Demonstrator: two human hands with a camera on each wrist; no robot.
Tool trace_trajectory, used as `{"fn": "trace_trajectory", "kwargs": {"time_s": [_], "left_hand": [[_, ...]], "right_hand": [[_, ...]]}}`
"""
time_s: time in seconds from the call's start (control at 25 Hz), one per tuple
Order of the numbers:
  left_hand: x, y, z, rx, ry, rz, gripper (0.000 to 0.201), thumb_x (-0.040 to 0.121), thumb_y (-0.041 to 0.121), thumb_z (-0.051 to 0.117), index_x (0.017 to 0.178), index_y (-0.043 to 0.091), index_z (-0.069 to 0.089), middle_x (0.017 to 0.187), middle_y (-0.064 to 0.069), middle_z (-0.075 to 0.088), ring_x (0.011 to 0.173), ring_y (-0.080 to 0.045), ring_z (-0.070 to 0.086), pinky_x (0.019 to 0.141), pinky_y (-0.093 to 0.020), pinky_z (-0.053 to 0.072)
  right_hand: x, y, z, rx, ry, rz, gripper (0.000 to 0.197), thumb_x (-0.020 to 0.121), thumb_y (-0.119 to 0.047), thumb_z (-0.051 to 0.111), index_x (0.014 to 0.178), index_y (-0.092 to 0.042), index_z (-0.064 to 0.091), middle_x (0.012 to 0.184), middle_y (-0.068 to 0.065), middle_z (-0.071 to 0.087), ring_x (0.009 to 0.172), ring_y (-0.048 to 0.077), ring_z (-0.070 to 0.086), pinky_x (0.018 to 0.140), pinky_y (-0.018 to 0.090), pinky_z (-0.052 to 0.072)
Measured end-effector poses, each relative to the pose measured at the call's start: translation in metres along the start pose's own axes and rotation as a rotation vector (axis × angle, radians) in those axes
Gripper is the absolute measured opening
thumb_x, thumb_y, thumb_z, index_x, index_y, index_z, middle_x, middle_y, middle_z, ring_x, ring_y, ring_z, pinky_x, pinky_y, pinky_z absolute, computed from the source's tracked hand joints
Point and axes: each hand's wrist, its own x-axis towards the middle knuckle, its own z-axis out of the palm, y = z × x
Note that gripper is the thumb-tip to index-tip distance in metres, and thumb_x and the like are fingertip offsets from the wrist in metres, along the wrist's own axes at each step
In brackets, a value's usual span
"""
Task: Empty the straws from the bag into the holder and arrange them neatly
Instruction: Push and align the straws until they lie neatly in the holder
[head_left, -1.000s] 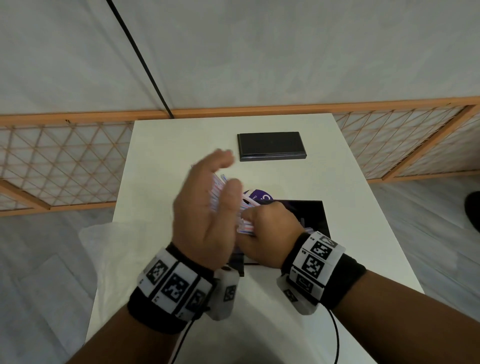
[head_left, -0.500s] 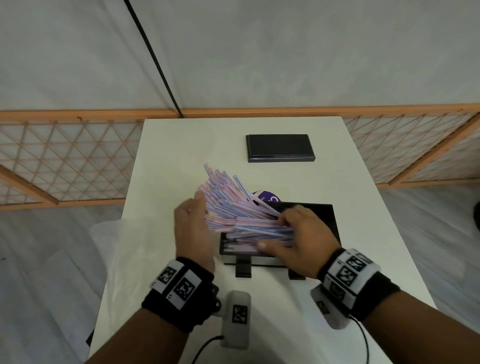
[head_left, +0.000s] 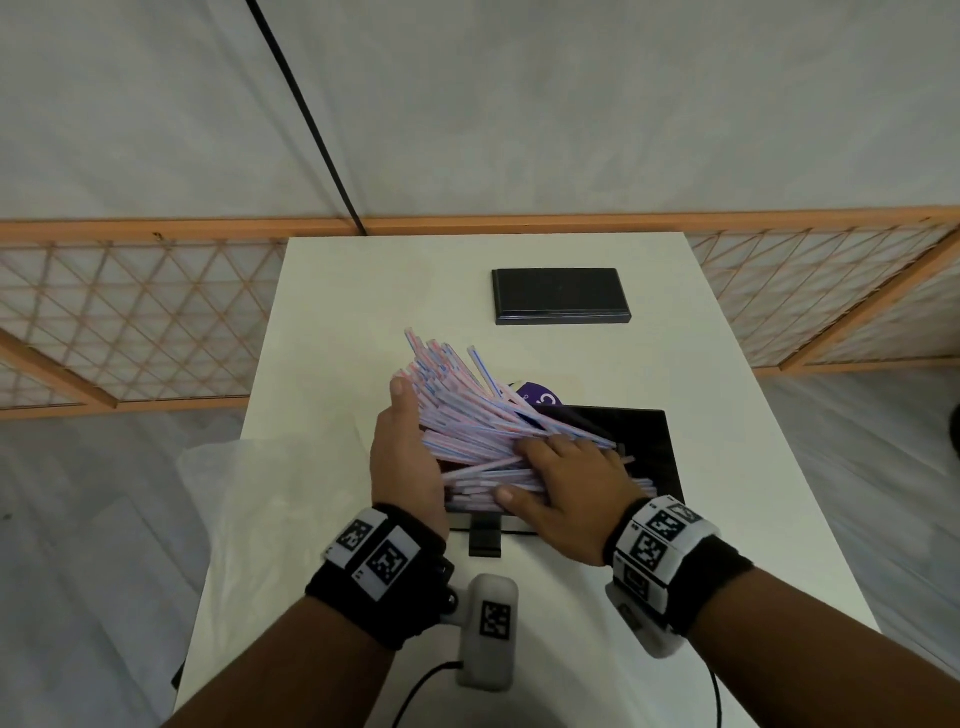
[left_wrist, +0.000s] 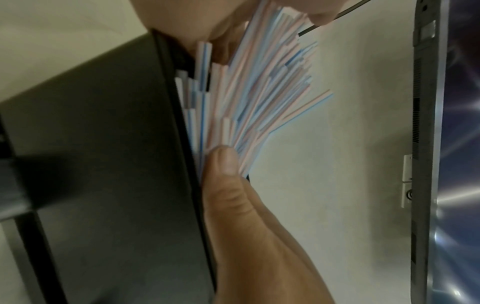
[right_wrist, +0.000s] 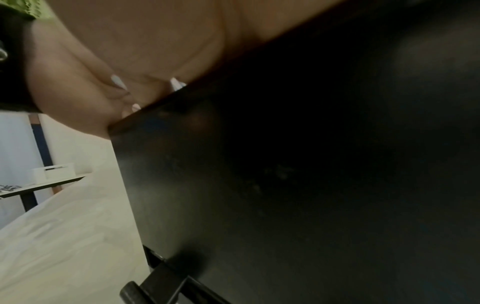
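Straws out of the bag, not yet squared up in the holder

The straws (head_left: 470, 421) lie in the black holder (head_left: 652, 447), fanned, with their left ends overhanging its edge. The left hand (head_left: 408, 467), fingers straight and together, presses against those ends; the right hand (head_left: 569, 480), fingers spread flat, presses the pile down. Levelling seems left to do. The empty bag (head_left: 260, 499) lies at the table's (head_left: 753, 467) left edge; a black lid (head_left: 561, 296) and a purple label (head_left: 537, 396) sit behind, clear of the work.

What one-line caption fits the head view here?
Left hand braces the fanned striped straws while the right hand presses them flat into the black holder on the white table.
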Motion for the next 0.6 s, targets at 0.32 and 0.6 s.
{"fn": "trace_trajectory", "kwargs": {"time_s": [0.32, 0.6], "left_hand": [[0.0043, 0.0019, 0.0002, 0.142, 0.053, 0.123, 0.076, 0.067, 0.091, 0.052, 0.107, 0.029, 0.070, 0.116, -0.002, 0.073, 0.106, -0.024, 0.071, 0.097, -0.054, 0.055], [0.0024, 0.0023, 0.0003, 0.146, 0.104, 0.185, 0.077, 0.075, 0.059, 0.075, 0.130, 0.012, 0.049, 0.114, -0.003, 0.062, 0.093, -0.013, 0.066, 0.079, -0.037, 0.057]], "right_hand": [[0.0074, -0.0074, 0.0028, -0.042, -0.018, 0.081, 0.087, 0.073, -0.086, 0.009, 0.127, -0.028, 0.045, 0.137, 0.001, 0.050, 0.129, 0.030, 0.045, 0.111, 0.052, 0.027], [0.0016, -0.0041, -0.0035, -0.100, -0.061, 0.160, 0.105, 0.069, -0.089, -0.001, 0.130, -0.020, 0.051, 0.135, 0.008, 0.052, 0.128, 0.033, 0.046, 0.110, 0.051, 0.032]]}}
